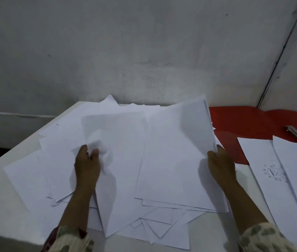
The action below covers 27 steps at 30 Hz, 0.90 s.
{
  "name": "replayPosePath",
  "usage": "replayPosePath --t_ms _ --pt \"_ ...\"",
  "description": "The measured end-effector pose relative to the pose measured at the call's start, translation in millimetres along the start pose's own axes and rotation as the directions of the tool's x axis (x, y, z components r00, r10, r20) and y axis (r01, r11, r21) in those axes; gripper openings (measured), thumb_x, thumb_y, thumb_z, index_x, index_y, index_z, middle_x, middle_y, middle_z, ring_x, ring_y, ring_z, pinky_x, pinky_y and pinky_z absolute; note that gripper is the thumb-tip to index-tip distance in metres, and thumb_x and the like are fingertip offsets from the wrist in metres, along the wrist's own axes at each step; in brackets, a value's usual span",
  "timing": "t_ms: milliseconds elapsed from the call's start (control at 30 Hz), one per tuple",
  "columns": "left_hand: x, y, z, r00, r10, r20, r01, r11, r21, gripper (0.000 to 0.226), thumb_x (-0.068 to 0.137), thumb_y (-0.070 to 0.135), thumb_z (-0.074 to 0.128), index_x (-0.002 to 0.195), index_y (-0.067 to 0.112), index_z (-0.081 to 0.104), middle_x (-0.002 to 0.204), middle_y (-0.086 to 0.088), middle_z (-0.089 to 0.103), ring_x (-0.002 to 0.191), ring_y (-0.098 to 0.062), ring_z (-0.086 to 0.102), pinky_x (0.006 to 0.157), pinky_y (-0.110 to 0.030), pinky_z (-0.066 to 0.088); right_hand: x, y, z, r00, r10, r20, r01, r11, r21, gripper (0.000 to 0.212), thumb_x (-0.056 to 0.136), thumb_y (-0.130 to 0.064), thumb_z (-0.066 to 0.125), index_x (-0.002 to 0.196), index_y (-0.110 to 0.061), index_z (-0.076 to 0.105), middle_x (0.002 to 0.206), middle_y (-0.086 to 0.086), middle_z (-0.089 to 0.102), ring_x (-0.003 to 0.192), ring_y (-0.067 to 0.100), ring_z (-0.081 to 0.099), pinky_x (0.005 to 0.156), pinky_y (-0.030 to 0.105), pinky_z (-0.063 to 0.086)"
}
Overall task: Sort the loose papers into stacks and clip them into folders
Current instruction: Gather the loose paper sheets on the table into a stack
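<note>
White table (2, 197) against a grey wall; left hand (86, 166) pinches a crumpled sheet (118, 142), right hand (220, 166) grips a stack (176, 151); red folder (249, 124) at two o'clock

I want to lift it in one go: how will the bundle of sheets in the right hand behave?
Probably floppy: the bundle of sheets is thin paper gripped by the right hand at one edge only. Its lower edges are already fanned, so sheets may slide apart.

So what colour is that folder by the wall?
Red: the folder lies open, seen clearly in the head view.
</note>
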State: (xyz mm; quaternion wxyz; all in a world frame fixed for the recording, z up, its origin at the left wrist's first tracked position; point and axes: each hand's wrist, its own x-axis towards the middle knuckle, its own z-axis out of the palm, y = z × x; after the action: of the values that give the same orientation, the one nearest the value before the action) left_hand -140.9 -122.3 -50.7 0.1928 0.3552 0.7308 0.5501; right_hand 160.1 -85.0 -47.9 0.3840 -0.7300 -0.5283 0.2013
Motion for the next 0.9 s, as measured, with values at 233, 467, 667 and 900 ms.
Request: replayPosePath --t_ms 233,467,667,900 --pt "28 0 -39 0.999 -0.01 -0.041 0.008 0.998 -0.054 0.04 0.095 0.016 0.049 0.132 0.002 0.044 0.133 -0.02 0.051 0.121 -0.037 0.049 0.102 -0.044 0.038 12 8 -12 0.99 0.091 -0.111 -0.094 0.995 -0.025 0.034 0.092 -0.01 0.039 0.116 0.01 0.051 0.111 0.031 0.057 0.103 0.041 0.054 0.08 0.037 0.039" --pt "47 0 -63 0.999 -0.046 0.024 0.047 0.998 -0.047 0.036 0.095 0.016 0.049 0.13 0.007 0.048 0.132 -0.017 0.053 0.12 -0.036 0.05 0.097 -0.04 0.04 16 10 -20 0.997 0.018 0.073 -0.016 0.999 -0.035 0.022 0.093 -0.009 0.041 0.107 -0.002 0.056 0.101 0.023 0.057 0.096 0.037 0.053 0.081 0.036 0.038" --pt "18 11 -15 0.994 -0.049 0.102 0.057 0.996 -0.072 0.043 0.093 0.009 0.051 0.134 -0.002 0.042 0.131 -0.014 0.05 0.118 -0.027 0.05 0.089 -0.026 0.036 10 1 -6 0.982 -0.014 0.187 0.018 1.0 -0.019 0.02 0.091 -0.012 0.041 0.098 -0.001 0.057 0.089 0.014 0.056 0.084 0.032 0.053 0.073 0.032 0.039" --pt "-17 9 50 0.966 -0.004 0.259 0.009 1.0 -0.018 0.033 0.089 0.01 0.056 0.122 0.004 0.051 0.119 -0.02 0.06 0.105 -0.032 0.059 0.089 -0.035 0.045 -2 -9 1 0.966 0.055 0.254 -0.063 0.998 0.022 0.04 0.099 -0.03 0.034 0.114 0.0 0.056 0.121 0.019 0.058 0.112 0.034 0.053 0.091 0.035 0.039"
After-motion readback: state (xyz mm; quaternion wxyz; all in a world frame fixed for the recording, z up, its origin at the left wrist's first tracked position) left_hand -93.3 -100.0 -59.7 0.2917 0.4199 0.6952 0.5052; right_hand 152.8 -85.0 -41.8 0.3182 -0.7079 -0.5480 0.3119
